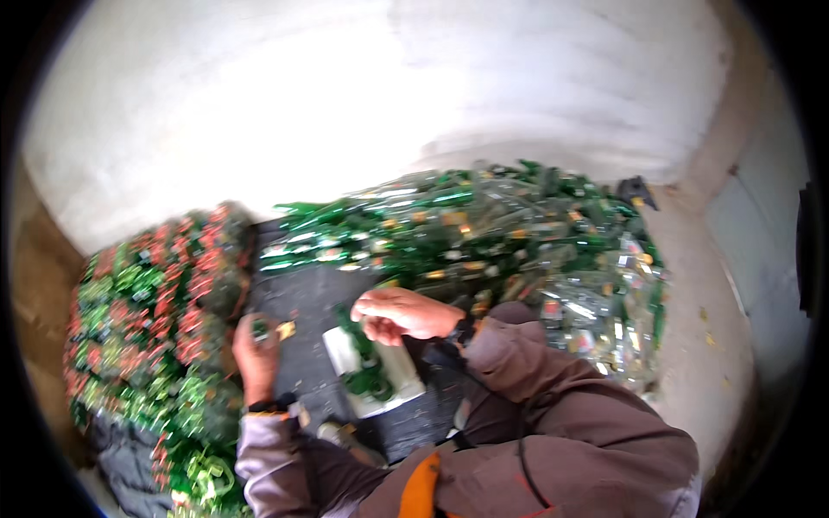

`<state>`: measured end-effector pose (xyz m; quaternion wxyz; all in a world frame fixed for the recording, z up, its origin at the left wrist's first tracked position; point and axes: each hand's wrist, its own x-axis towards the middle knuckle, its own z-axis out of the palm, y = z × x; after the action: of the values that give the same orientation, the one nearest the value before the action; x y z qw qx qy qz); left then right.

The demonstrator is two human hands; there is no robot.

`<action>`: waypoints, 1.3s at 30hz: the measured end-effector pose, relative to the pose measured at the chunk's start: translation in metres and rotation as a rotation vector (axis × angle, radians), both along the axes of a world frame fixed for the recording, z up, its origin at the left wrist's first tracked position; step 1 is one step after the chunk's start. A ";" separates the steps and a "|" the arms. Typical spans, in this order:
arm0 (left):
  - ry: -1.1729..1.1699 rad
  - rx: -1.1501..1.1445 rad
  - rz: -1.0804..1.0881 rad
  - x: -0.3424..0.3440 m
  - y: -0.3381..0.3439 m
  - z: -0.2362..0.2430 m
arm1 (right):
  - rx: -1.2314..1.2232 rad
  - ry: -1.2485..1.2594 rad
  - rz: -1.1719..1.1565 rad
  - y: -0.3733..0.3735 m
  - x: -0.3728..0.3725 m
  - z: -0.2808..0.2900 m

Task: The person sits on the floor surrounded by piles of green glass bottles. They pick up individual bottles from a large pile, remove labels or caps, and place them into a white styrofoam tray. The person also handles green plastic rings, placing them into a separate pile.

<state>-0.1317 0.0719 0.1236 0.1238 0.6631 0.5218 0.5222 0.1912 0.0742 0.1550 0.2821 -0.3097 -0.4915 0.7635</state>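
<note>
White tray (pixel 406 376) central, likely for both hands' reach.
Green pieces (pixel 370 380) lie on it; left of it, my left hand (pixel 256 356) wraps a dark-green object (pixel 260 328); at its far edge, my right hand (pixel 404 312) curls, grip unclear.

Bottle heap (pixel 518 233) behind and right of the block (pixel 402 373), pile (pixel 160 319) left.

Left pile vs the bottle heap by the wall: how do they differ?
Order: the left pile is stacked in fairly regular rows; the bottle heap sprawls loosely.
Colour: the left pile shows many red strips; the bottle heap is green and clear with orange-yellow spots.
Spread: the left pile is compact; the bottle heap stretches along the wall.
Shared: plenty of green.
</note>
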 end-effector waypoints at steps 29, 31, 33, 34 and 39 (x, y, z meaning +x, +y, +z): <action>0.018 -0.874 -0.193 0.017 0.059 -0.092 | 0.278 -0.018 -0.612 0.031 0.117 -0.040; 0.045 -0.952 -0.183 0.021 0.064 -0.099 | 0.267 -0.058 -0.693 0.031 0.134 -0.021; 0.003 -0.956 -0.102 -0.005 0.049 -0.105 | 0.253 -0.032 -0.688 0.048 0.127 -0.011; -0.048 -0.978 -0.033 0.008 0.042 -0.099 | 0.219 -0.012 -0.680 0.051 0.129 -0.010; 0.052 -0.826 -0.127 0.023 0.048 -0.115 | 0.819 -0.523 -0.719 0.064 0.169 -0.093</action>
<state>-0.1082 0.1196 0.0085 0.3982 0.6016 0.6484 0.2431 0.3604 0.1381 0.0615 0.4885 -0.5000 -0.6631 0.2676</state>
